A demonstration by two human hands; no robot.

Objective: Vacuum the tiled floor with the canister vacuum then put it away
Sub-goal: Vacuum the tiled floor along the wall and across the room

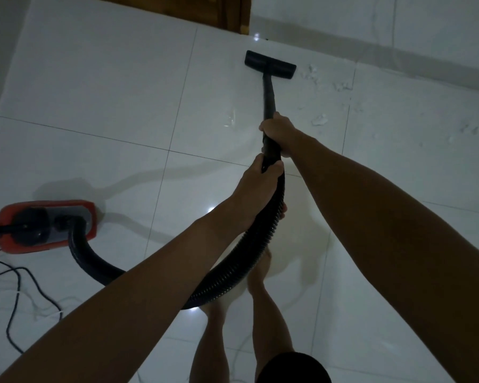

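Right hand (277, 131): fingers wrapped tight around the black wand (268, 98), gripping it at its near end; no gap shows between fingers and tube.
Left hand (260, 183): just behind the right hand, nearly touching it, curled around the cuff where the wand meets the ribbed hose (241, 275); thumb lies across the top.
Floor nozzle (270, 64): well ahead of the right hand at the wand's far end, flat on the tiled floor (108, 92), near the wall's base.
White scraps (320, 120): scattered on the tiles to the right of the right hand and of the nozzle.
Canister vacuum (47, 225): red, far to the left of the left hand, standing on the floor; the hose loops from it under the left forearm.
Power cord (20, 277): trails loosely on the tiles nearer than the canister.
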